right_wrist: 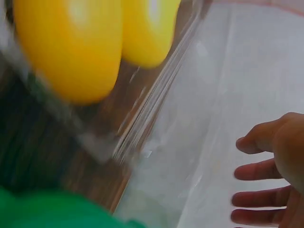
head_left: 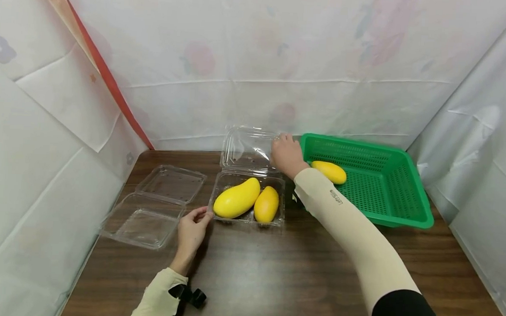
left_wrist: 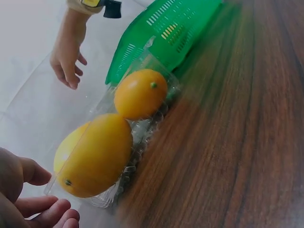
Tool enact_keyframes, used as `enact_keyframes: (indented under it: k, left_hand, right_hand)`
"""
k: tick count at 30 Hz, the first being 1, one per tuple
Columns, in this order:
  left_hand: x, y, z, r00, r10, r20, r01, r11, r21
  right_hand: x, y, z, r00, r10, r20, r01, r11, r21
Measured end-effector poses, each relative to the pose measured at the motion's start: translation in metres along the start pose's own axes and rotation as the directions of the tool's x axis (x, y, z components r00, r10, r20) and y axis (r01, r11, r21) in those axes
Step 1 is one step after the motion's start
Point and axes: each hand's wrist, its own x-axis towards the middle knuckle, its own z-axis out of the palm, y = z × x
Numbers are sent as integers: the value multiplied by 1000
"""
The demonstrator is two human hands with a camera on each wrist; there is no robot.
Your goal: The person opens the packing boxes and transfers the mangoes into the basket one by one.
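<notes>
Two yellow mangoes, a large one (head_left: 236, 198) and a smaller one (head_left: 266, 205), lie side by side in the base of a clear plastic clamshell container (head_left: 252, 176). Its lid (head_left: 246, 150) stands raised at the back. My left hand (head_left: 193, 228) holds the base's front left corner, thumb on one side and fingers on the other in the left wrist view. By the lid's right edge is my right hand (head_left: 288, 155). The right wrist view shows its fingers (right_wrist: 259, 170) spread, with nothing visible between them and the thumb.
A second clear clamshell (head_left: 148, 219) lies opened out on the left. To the right, a green plastic basket (head_left: 408, 183) holds another mango (head_left: 329, 171). The brown wooden table (head_left: 247, 280) meets white sheeting (head_left: 258, 45) at the back and sides.
</notes>
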Motion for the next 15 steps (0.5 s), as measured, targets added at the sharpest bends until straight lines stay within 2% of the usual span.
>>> enact_keyframes:
  k: [4,9,12,15]
  left_hand:
    - [5,-1,-2,997,-44,58,48,995,-82]
    - [14,0,-7,984,-114,135,142,965,-222]
    - [19,1,-9,980,-134,149,169,954,-248]
    - [23,2,-11,979,-138,151,172,953,-249]
  right_hand:
    - [-16,-10,-3,1000,-2,10,1,996,93]
    - [-39,-21,-11,996,1,87,-16,986,165]
    - [-51,-27,-11,992,-11,126,-12,983,183]
    - [-60,-34,-6,988,-25,154,-5,982,191]
